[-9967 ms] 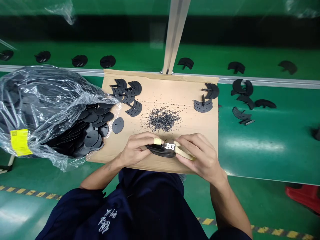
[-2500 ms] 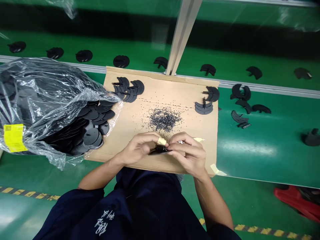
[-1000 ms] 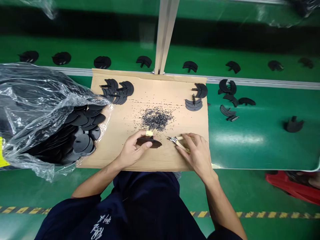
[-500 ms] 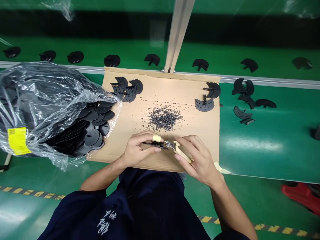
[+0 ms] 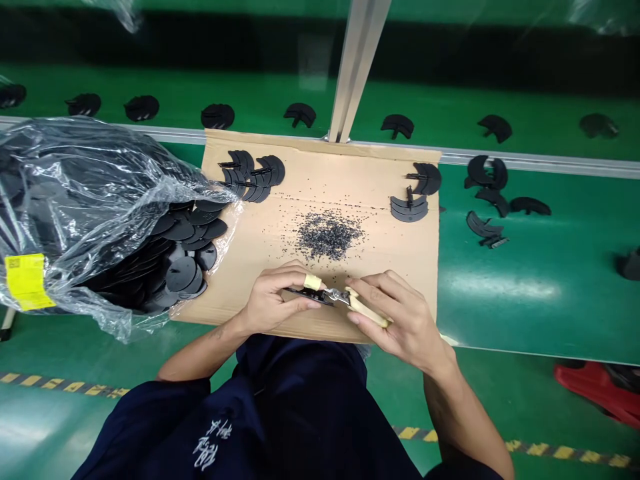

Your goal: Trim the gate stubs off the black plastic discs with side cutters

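Near the front edge of the green bench (image 5: 540, 267), the left hand (image 5: 275, 298) pinches a thin black plastic part (image 5: 314, 294); the right hand (image 5: 403, 313) grips cream-handled metal cutters (image 5: 367, 311).

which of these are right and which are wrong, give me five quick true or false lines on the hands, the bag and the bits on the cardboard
1. The left hand holds a black part. True.
2. The cutters are in the left hand. False: the right hand holds them.
3. A pile of small dark bits lies on the cardboard. True.
4. The plastic bag is at the right end of the cardboard. False: it is at the left.
5. Yellow tape is wrapped around a finger of the right hand. False: it is on a left-hand finger.
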